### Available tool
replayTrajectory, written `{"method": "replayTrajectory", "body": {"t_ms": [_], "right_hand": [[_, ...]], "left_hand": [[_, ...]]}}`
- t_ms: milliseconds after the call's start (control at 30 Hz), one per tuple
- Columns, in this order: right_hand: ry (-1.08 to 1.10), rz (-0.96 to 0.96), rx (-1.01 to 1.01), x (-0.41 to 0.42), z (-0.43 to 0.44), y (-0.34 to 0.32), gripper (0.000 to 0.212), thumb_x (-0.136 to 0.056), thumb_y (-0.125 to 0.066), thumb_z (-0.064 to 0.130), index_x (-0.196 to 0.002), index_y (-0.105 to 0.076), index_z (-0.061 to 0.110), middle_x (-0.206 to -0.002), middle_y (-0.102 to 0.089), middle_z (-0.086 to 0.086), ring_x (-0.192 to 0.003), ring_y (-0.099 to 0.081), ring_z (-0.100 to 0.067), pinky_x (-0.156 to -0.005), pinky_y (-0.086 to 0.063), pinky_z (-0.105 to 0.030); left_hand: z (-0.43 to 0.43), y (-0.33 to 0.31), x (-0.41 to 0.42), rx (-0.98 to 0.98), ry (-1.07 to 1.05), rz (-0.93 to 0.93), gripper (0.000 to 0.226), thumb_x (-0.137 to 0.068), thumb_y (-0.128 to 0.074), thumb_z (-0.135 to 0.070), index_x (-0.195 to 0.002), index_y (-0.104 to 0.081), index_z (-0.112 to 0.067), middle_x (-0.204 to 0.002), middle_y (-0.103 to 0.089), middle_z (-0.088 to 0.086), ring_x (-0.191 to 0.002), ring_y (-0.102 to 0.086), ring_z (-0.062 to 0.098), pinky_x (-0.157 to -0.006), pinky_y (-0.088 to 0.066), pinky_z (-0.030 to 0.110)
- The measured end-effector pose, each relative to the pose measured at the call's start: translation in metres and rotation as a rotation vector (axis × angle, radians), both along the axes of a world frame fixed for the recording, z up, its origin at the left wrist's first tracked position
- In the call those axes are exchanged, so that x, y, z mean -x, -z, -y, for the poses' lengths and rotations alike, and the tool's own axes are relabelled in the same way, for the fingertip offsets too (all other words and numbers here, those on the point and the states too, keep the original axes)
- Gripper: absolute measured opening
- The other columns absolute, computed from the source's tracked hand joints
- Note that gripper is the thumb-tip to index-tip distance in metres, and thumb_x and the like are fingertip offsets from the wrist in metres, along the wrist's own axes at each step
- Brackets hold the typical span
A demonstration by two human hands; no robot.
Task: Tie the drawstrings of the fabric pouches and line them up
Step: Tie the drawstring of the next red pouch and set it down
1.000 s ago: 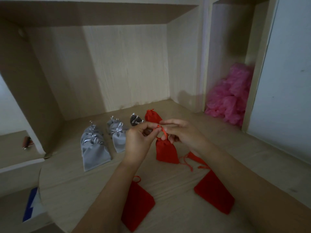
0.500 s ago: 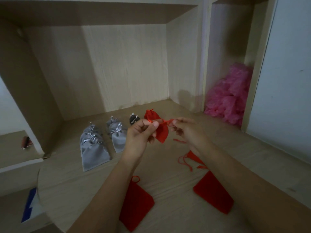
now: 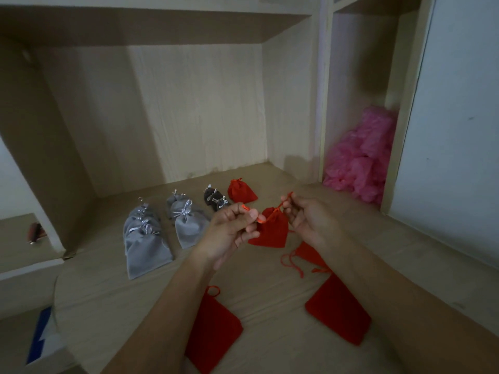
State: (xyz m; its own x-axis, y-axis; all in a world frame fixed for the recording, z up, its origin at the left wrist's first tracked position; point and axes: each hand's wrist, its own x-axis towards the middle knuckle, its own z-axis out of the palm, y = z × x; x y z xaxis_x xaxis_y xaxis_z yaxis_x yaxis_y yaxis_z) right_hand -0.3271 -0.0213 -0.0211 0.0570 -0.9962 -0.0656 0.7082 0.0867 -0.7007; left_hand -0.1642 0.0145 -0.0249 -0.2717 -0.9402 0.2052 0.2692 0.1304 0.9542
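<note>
A small red pouch (image 3: pixel 272 229) hangs in the air between my hands by its orange-red drawstring. My left hand (image 3: pixel 232 228) pinches one end of the string, my right hand (image 3: pixel 305 218) pinches the other end, and the string runs taut between them. At the back stand tied pouches in a row: stacked grey ones (image 3: pixel 144 238), more grey ones (image 3: pixel 186 217), dark ones (image 3: pixel 216 199) and a red one (image 3: pixel 241 191). Three more red pouches lie flat: one (image 3: pixel 213 330) under my left forearm, one (image 3: pixel 337 310) under my right forearm, one (image 3: pixel 307 255) partly hidden by my right wrist.
The wooden desk (image 3: pixel 270 292) sits in an alcove with walls at left and back. A pink crumpled plastic heap (image 3: pixel 361 157) fills the niche on the right. A lower shelf at far left holds a small dark object (image 3: pixel 35 232).
The pouch stood on the desk a second ago. My hands have lifted it and drawn apart, pulling the drawstring tight.
</note>
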Motion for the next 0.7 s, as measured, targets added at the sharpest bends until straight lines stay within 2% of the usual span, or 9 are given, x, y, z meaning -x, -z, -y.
{"method": "replayTrajectory", "body": {"t_ms": [67,167,300,367,433,500,567,633,700], "right_hand": [[0.009,-0.052,0.003,0.001,-0.002,-0.001,0.028,-0.099,-0.037,0.003,-0.074,-0.051,0.003,-0.049,-0.063,-0.003,-0.04,-0.058,-0.005,-0.042,-0.047,-0.013],[0.0,-0.021,0.021,0.003,-0.005,-0.002,0.025,-0.096,-0.037,0.001,-0.076,-0.052,0.003,-0.051,-0.064,-0.008,-0.044,-0.062,-0.011,-0.046,-0.051,-0.016],[-0.04,-0.077,0.096,0.0,-0.008,-0.002,0.018,-0.095,-0.043,0.008,-0.082,-0.055,0.004,-0.058,-0.066,-0.009,-0.051,-0.065,-0.013,-0.053,-0.054,-0.018],[-0.059,-0.201,0.185,-0.002,-0.01,-0.001,0.013,-0.093,-0.052,0.009,-0.081,-0.058,0.006,-0.064,-0.065,-0.007,-0.054,-0.064,-0.01,-0.056,-0.053,-0.016],[-0.027,-0.423,0.318,-0.001,-0.012,0.001,0.009,-0.087,-0.06,0.003,-0.08,-0.058,0.008,-0.07,-0.061,-0.005,-0.057,-0.062,-0.006,-0.058,-0.052,-0.014],[0.043,-0.682,0.421,0.003,-0.012,0.001,0.015,-0.08,-0.067,-0.004,-0.079,-0.059,0.009,-0.068,-0.061,-0.002,-0.056,-0.059,-0.002,-0.058,-0.049,-0.012],[0.104,-0.917,0.501,0.007,-0.009,0.001,0.019,-0.076,-0.072,-0.004,-0.076,-0.064,0.013,-0.068,-0.063,0.002,-0.058,-0.058,0.003,-0.061,-0.047,-0.01],[0.14,-1.074,0.551,0.008,-0.005,0.003,0.018,-0.074,-0.074,-0.002,-0.077,-0.069,0.015,-0.073,-0.067,0.002,-0.06,-0.058,0.006,-0.061,-0.044,-0.007],[0.157,-1.174,0.575,0.005,-0.003,0.009,0.013,-0.076,-0.073,-0.001,-0.083,-0.074,0.009,-0.077,-0.069,-0.005,-0.059,-0.057,0.006,-0.057,-0.043,-0.006]], "left_hand": [[0.004,0.004,-0.001,-0.01,-0.046,0.051,0.014,-0.087,-0.052,0.005,-0.078,-0.049,-0.005,-0.063,-0.067,0.002,-0.05,-0.055,0.004,-0.053,-0.053,0.017],[0.006,0.009,-0.001,-0.01,-0.125,0.224,0.015,-0.081,-0.062,0.008,-0.079,-0.057,-0.006,-0.067,-0.068,0.004,-0.057,-0.064,0.007,-0.057,-0.055,0.018],[0.006,0.014,0.001,-0.021,-0.121,0.398,0.013,-0.077,-0.069,0.004,-0.085,-0.064,-0.004,-0.063,-0.065,-0.001,-0.053,-0.061,0.002,-0.052,-0.05,0.013],[0.006,0.014,0.0,0.001,-0.104,0.477,0.013,-0.078,-0.069,0.001,-0.091,-0.067,-0.001,-0.061,-0.064,-0.003,-0.05,-0.057,-0.001,-0.052,-0.047,0.011],[0.006,0.014,-0.002,0.047,-0.089,0.546,0.012,-0.08,-0.069,-0.002,-0.092,-0.07,-0.002,-0.065,-0.063,0.001,-0.048,-0.053,-0.002,-0.05,-0.043,0.009],[0.007,0.013,-0.004,0.068,-0.077,0.534,0.006,-0.083,-0.066,-0.005,-0.086,-0.069,-0.009,-0.064,-0.059,0.003,-0.048,-0.048,-0.001,-0.05,-0.039,0.009],[0.01,0.012,-0.007,0.015,-0.08,0.412,0.007,-0.088,-0.059,-0.007,-0.084,-0.065,-0.009,-0.061,-0.054,-0.002,-0.05,-0.048,0.0,-0.052,-0.04,0.01],[0.013,0.01,-0.012,-0.046,-0.075,0.283,0.009,-0.091,-0.055,-0.011,-0.085,-0.062,-0.007,-0.061,-0.055,-0.006,-0.056,-0.05,0.002,-0.056,-0.043,0.012],[0.013,0.009,-0.014,-0.096,-0.043,0.188,0.013,-0.091,-0.052,-0.012,-0.083,-0.061,-0.009,-0.065,-0.06,-0.007,-0.06,-0.054,0.003,-0.058,-0.046,0.014]]}}
